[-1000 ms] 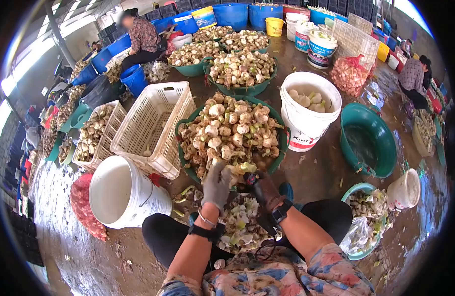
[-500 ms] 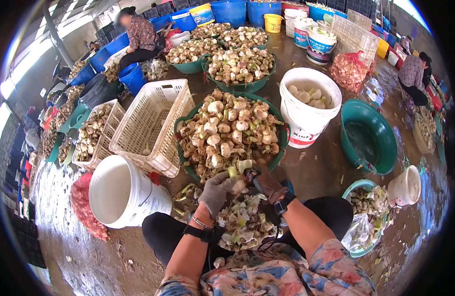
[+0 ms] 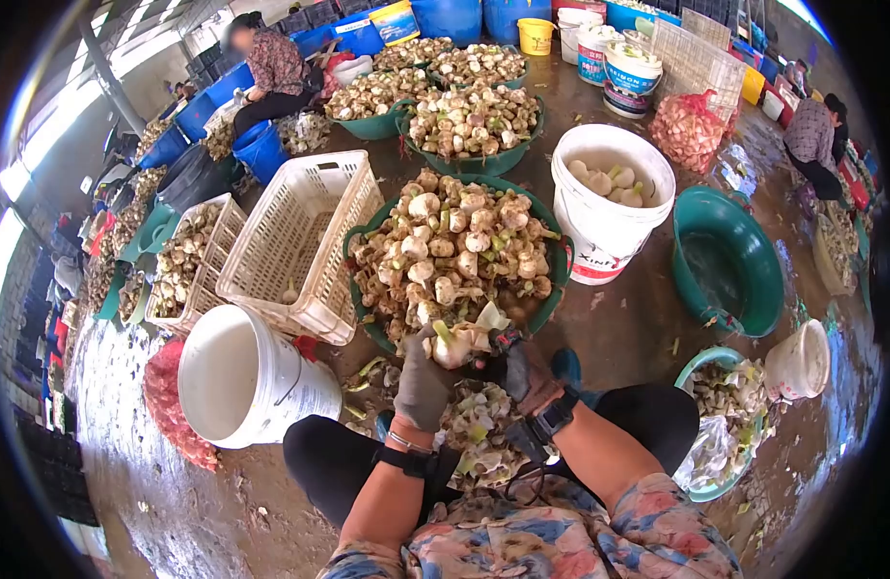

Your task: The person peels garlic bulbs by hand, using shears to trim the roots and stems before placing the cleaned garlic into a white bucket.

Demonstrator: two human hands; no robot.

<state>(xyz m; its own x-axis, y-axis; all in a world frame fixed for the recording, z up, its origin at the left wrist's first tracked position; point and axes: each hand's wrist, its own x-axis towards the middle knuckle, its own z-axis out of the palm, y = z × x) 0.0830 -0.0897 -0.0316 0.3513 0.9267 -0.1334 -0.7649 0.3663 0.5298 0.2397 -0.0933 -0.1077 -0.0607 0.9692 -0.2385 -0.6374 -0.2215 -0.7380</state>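
Observation:
My left hand (image 3: pixel 424 391), in a grey glove, is closed around a garlic bulb (image 3: pixel 451 349) with a short green stem, just in front of the heaped tub. My right hand (image 3: pixel 530 378), in a darker, stained glove, is closed close to the bulb's right side. At its fingers shows a small black-and-red tool (image 3: pixel 506 340), whose kind I cannot tell. Loose papery skin sticks up from the bulb towards it. Below both hands, a pile of garlic peelings (image 3: pixel 483 434) lies between my knees. Unpeeled garlic (image 3: pixel 454 246) fills the green tub (image 3: pixel 562 265) ahead.
Right of the tub stand a white bucket (image 3: pixel 599 227) of peeled bulbs and a green basin (image 3: pixel 725 261). On the left are a white plastic crate (image 3: pixel 247 256) and a tipped white bucket (image 3: pixel 290 372). A basin of peelings (image 3: pixel 720 482) sits by my right knee. Co-workers sit further back.
My left hand has moved slightly forward and turned, so the bulb shows more fully. My right hand has shifted a little down, and the whole view has shifted slightly.

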